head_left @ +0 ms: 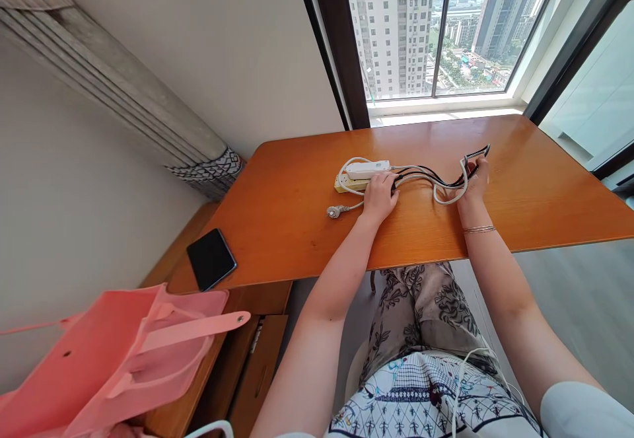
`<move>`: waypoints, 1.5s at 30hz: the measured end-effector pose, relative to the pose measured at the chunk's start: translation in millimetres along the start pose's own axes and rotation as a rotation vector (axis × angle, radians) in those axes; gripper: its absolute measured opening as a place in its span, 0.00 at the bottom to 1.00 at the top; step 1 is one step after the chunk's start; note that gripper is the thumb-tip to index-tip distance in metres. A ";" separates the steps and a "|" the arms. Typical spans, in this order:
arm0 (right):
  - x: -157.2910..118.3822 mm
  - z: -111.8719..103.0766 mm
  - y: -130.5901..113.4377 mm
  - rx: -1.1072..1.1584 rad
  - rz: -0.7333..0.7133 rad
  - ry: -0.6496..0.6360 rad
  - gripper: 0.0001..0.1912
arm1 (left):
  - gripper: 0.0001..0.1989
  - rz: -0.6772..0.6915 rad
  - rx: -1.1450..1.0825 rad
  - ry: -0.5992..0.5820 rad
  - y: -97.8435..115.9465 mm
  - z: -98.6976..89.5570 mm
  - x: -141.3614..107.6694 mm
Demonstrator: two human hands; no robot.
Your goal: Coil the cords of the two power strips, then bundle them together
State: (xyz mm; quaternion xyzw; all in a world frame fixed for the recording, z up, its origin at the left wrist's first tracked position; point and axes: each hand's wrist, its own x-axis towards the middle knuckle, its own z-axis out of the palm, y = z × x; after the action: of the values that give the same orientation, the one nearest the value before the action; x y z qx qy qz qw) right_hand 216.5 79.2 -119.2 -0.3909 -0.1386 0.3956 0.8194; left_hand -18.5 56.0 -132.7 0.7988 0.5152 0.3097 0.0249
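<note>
A white power strip [367, 169] lies on the wooden table, against a yellowish one [345, 185]. My left hand [380, 195] is at their right end, its fingers closed around black and white cables [421, 172] where these leave the strips. Further right, my right hand [475, 180] grips the looped far end of the same cable bundle, just above the tabletop. Part of that bundle is hidden behind its fingers. A grey-white plug [337, 211] rests on the table left of my left hand, its short cord running under the hand.
A black phone or tablet [211, 259] lies at the left of the wooden table [297, 226]. Below it, a pink open bag or organiser [129, 359] sits by wooden drawers [257, 365]. A window [440, 41] stands behind the table; a tied curtain [148, 108] hangs left.
</note>
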 end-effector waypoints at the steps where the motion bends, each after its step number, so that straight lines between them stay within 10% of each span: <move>1: 3.6 -0.9 1.8 -0.052 -0.045 -0.016 0.11 | 0.21 0.003 0.003 0.001 -0.2 0.9 -0.1; 12: 45.2 -31.7 -3.6 -1.027 -0.552 -0.049 0.26 | 0.18 0.023 -0.076 0.147 -7.5 5.6 -0.3; 20: 34.9 -39.1 -35.0 -1.174 -0.880 -0.020 0.23 | 0.19 0.118 -0.167 0.084 -1.4 -1.3 -3.8; 27: 37.8 -47.0 -27.4 -1.550 -0.537 -0.103 0.31 | 0.20 0.125 -0.134 0.015 -0.1 -2.6 -4.7; 45: 66.6 -50.7 -20.6 -0.693 -0.383 0.017 0.19 | 0.16 -0.012 -0.123 0.101 -7.5 1.2 -2.5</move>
State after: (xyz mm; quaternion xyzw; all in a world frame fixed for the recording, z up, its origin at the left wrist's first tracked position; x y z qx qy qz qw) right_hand 298.1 94.8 -142.5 -0.6146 -0.3276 0.1623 0.6990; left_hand -24.6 57.7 -137.5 0.7760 0.5005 0.3806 0.0499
